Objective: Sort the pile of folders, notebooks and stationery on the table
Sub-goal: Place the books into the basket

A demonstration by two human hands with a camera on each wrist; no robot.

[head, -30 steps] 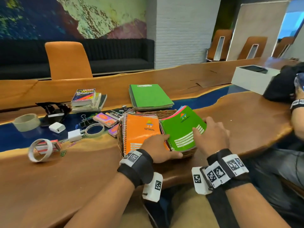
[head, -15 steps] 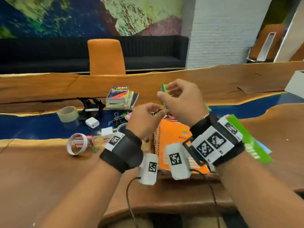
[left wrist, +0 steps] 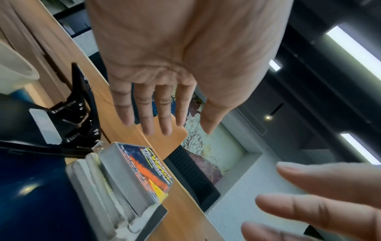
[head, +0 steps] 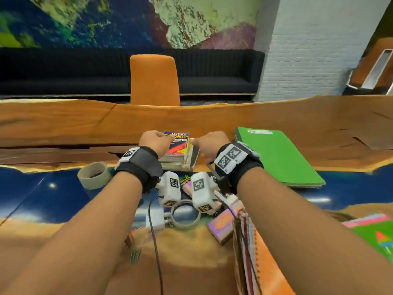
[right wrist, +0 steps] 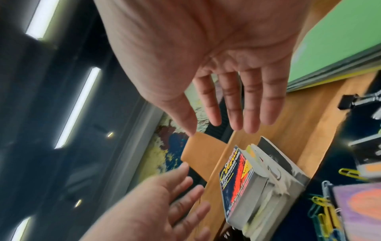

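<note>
both hands reach forward over the book stack [head: 180,152], left hand [head: 154,141] and right hand [head: 209,143] flanking it, palms facing, fingers straight, holding nothing; green folders [head: 278,156] lie right of the stack on the worktop [head: 63,124].

Both hands hang apart above the book stack [head: 179,154], air open between them and it, while a black stand [left wrist: 78,117] crowds its left, green folders [head: 276,156] lie to its right, and clips [right wrist: 323,210] and tape rings [head: 93,175] clutter the near side.
</note>
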